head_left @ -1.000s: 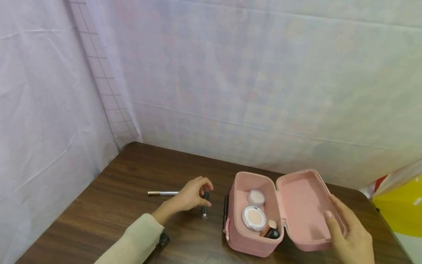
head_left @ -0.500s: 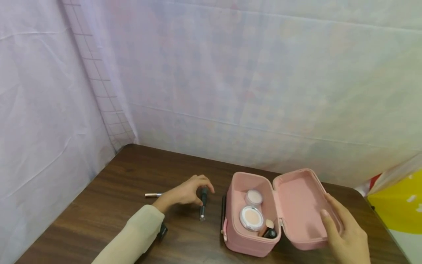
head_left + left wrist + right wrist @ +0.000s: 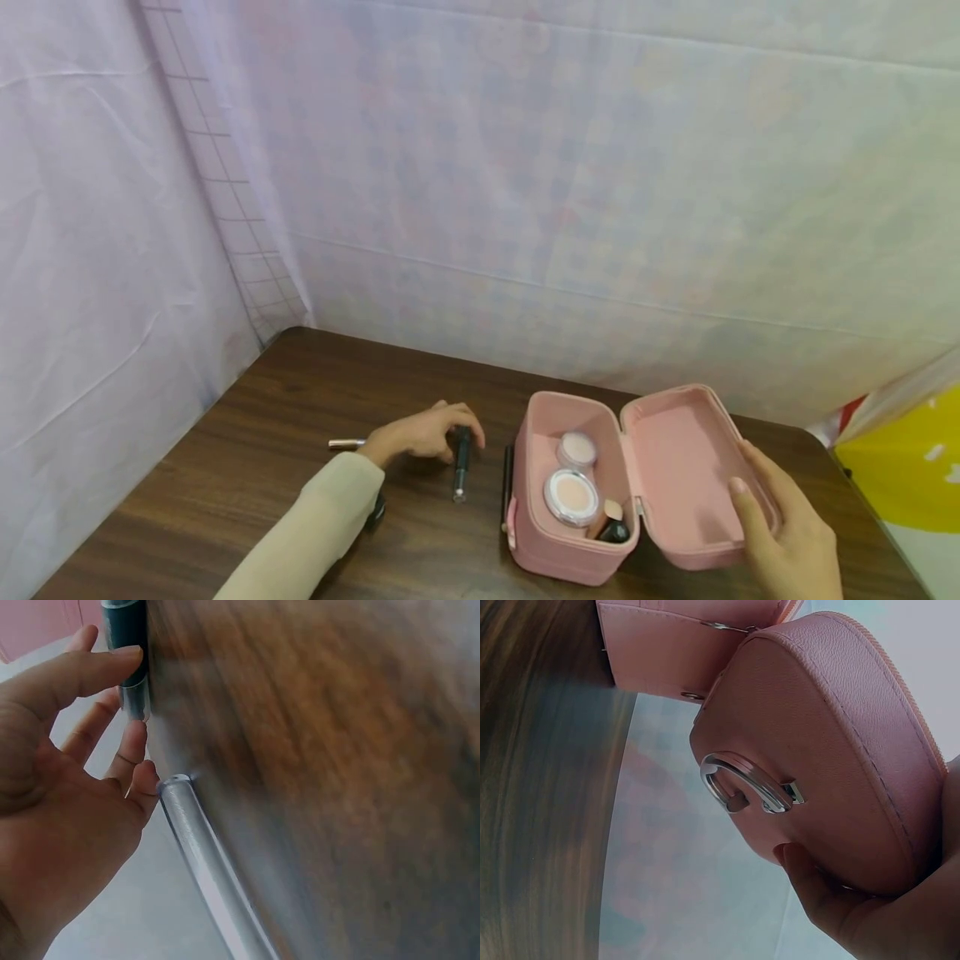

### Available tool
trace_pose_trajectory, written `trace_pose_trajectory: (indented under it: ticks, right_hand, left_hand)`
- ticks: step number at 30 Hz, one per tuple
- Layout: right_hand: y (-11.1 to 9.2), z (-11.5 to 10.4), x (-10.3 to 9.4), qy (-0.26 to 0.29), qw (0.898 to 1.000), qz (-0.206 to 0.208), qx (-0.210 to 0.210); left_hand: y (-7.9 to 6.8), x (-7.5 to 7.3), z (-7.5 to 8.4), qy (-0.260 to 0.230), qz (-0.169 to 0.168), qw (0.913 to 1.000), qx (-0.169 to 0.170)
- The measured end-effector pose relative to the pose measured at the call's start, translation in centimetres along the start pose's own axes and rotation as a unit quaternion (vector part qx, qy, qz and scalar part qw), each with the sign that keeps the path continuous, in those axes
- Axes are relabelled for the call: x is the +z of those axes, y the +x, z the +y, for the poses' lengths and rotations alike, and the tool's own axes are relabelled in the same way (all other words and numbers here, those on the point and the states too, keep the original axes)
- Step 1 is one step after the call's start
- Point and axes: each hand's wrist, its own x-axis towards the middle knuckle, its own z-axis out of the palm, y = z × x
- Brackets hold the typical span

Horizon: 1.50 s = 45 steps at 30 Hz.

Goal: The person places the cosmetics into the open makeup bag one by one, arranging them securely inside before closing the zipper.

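Note:
My left hand (image 3: 422, 433) is at a slim dark cosmetic tube (image 3: 461, 467) with a clear, silvery end, left of the pink makeup case (image 3: 558, 554). In the left wrist view the thumb lies across this tube (image 3: 127, 637), with the fingers on its other side. My right hand (image 3: 791, 525) grips the outer edge of the case's open lid (image 3: 693, 483), thumb inside; the right wrist view shows the fingers on the lid's outer face, near a metal-ended handle (image 3: 742, 776). Inside the case are a round compact (image 3: 572, 497), a small round jar (image 3: 577, 450) and a black-capped bottle (image 3: 613, 531).
A silver pen-like stick (image 3: 347, 444) lies behind my left wrist, partly hidden. A small black object (image 3: 377, 510) shows beside the sleeve. A dark strip (image 3: 507, 487) stands along the case's left side. White cloth (image 3: 487, 208) hangs behind the brown table (image 3: 247, 475).
My left hand has drawn its fingers in around the dark tube, and its forearm has shifted slightly right. My right hand keeps its hold on the lid. The view has moved a little.

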Motion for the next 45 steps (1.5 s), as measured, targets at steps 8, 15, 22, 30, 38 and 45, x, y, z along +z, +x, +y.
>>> trace_pose_trajectory:
  ticks: [8,15,22,30,38,45]
  right_hand:
    - [-0.2,-0.1,-0.1,-0.005,1.000,0.004,0.005]
    - [-0.2,-0.3,-0.1,0.001,1.000,-0.001,0.010]
    - [-0.3,-0.2,0.0,-0.003,1.000,0.004,0.008]
    - [-0.3,-0.3,0.0,-0.006,1.000,-0.002,0.013]
    - [-0.3,-0.3,-0.2,-0.002,1.000,-0.002,0.009]
    - [-0.3,-0.3,-0.2,0.003,1.000,-0.009,0.012]
  left_hand:
    - [0.1,-0.1,-0.7,0.010,-0.012,0.9997,0.018]
    - [0.2,-0.2,-0.9,0.024,-0.019,0.9995,0.006]
    - [0.4,-0.4,-1.3,0.014,-0.013,0.9997,0.013]
    - [0.3,-0.6,-1.4,-0.011,-0.004,0.9999,0.000]
    - [0.6,-0.5,-1.3,0.009,0.006,0.9999,-0.009]
    - [0.6,-0.5,-1.1,0.023,0.007,0.9995,-0.022]
